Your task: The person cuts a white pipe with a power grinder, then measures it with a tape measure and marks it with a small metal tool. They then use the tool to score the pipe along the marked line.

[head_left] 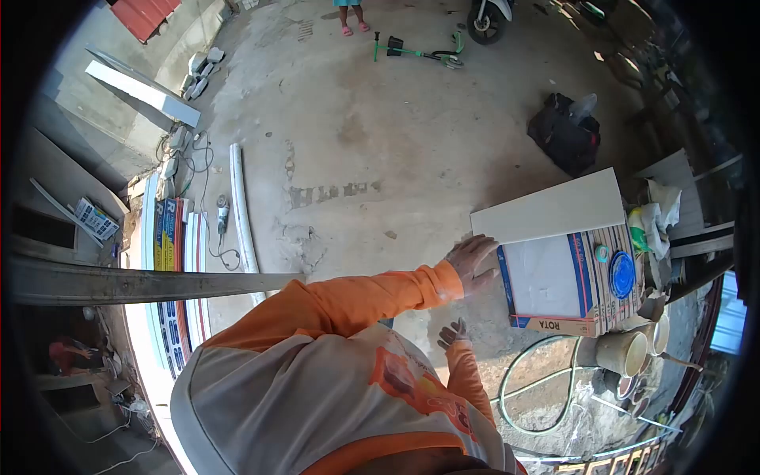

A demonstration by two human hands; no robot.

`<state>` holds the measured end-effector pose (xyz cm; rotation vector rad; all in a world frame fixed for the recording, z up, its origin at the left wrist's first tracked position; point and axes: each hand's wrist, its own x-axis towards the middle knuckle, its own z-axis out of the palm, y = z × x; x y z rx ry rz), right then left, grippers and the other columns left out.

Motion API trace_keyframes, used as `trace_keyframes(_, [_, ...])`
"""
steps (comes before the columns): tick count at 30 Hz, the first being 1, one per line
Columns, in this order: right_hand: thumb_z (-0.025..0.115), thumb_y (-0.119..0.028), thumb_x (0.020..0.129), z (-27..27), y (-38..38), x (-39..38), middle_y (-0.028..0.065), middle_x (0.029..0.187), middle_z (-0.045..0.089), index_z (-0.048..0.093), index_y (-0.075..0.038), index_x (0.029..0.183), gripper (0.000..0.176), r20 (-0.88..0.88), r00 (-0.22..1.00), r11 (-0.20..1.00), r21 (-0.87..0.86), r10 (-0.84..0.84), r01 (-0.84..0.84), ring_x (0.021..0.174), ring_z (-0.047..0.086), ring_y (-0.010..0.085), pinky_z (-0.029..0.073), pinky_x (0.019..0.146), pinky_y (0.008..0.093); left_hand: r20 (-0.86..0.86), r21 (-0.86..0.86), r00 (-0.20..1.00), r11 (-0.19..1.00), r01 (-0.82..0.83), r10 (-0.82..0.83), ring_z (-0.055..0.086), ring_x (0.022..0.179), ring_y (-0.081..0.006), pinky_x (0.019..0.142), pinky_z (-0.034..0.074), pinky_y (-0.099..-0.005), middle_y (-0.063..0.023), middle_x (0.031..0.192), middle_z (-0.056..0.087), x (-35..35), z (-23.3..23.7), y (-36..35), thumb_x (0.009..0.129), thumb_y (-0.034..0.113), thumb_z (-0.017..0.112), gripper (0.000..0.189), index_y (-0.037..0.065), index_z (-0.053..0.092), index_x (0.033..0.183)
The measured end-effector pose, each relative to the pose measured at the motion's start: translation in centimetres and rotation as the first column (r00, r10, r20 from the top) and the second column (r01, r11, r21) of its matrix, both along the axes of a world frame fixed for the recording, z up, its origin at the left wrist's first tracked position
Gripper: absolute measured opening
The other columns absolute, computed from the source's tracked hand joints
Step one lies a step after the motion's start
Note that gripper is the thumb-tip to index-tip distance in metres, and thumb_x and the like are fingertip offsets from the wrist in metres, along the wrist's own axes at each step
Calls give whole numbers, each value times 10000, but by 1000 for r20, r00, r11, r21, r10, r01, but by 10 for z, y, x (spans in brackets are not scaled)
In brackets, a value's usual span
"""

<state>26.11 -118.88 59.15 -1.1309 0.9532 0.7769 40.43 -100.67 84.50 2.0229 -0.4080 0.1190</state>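
Note:
My left hand point(473, 265), in an orange sleeve, is at the left edge of a box marked ROTA point(554, 324). Its fingers are spread and touch the lower left corner of a white tile point(550, 207), which leans at the box's far side. A pale flat surface point(542, 275) shows in the box's blue-edged frame. Below and left of the box, my right hand point(454, 333) hangs free with its fingers apart and nothing in it. A blue round lid point(622, 275) and a green tape roll point(602, 253) lie on the row of boxes at the right.
Buckets point(621, 353) and a looped hose point(507, 396) lie at the lower right. A dark bag point(565, 134) is farther off. At the left are a grinder point(222, 215), a long pipe point(241, 214) and stacked boxes. A person point(352, 14) stands by a green scooter point(419, 52).

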Motion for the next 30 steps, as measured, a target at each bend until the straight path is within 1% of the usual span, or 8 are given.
trace_keyframes(5, [403,-659,806,219,117,181,187,1206,513,428,-97,1281,736,141,936,622,777,-322,97,1057,529,327,427,841,502,353,365,911,928,74,-212,340,1264,-301,1058,226,-469,-163,1331,398,30,-11,89,883,434,422,563,95,369,1329])
trace_keyframes(11, [288,-518,917,350,104,315,179,1374,342,270,-71,1386,648,881,358,944,240,-310,226,1267,334,323,275,1042,458,-725,659,447,717,227,525,397,1247,-263,1029,305,-352,-105,1342,440,101,-209,266,879,493,378,572,133,431,1320])
trace_keyframes(13, [262,-450,943,361,139,341,176,1395,310,241,-26,1385,613,997,28,927,-81,76,366,1278,316,326,261,1047,432,-983,131,2,707,-695,184,404,1226,-354,968,309,-554,-130,1405,349,159,-254,229,820,579,455,728,108,350,1365])
trace_keyframes(20, [512,-432,822,118,223,392,242,1385,303,277,-22,1369,722,437,-190,411,-897,879,-163,1262,336,364,267,1040,443,-709,-685,606,553,-474,-360,483,1119,-282,917,379,-460,-183,1218,502,316,-2,226,800,668,388,829,71,310,1371])
trace_keyframes(21, [545,-381,821,43,202,420,237,1357,354,299,-13,1361,698,-21,76,36,-733,997,-679,1225,387,369,303,1033,392,-617,-766,709,465,-443,-342,477,1132,-276,930,378,-426,-174,1235,497,328,41,245,824,612,413,769,84,312,1373])
trace_keyframes(22, [552,-337,829,-69,167,442,230,1302,434,358,-39,1341,623,-216,-425,-417,-783,879,-462,1192,443,327,328,1022,376,-521,-836,797,370,-405,-304,471,1146,-270,942,377,-392,-164,1253,492,336,74,255,848,556,438,711,97,314,1376])
trace_keyframes(27, [606,-287,800,119,241,535,217,1325,413,424,-41,1300,586,188,-202,-87,-489,961,-868,1186,454,267,345,1002,355,-79,-86,972,970,-229,222,496,1121,-279,988,338,-397,-120,1219,531,389,46,207,891,368,474,460,130,455,1284])
trace_keyframes(30, [653,-259,780,187,263,626,213,1289,445,424,-39,1295,606,182,-821,-256,-895,541,-367,1132,499,290,418,917,345,-9,197,914,897,-396,405,462,1168,-292,980,326,-448,-125,1208,539,353,-55,226,842,420,515,543,110,452,1284])
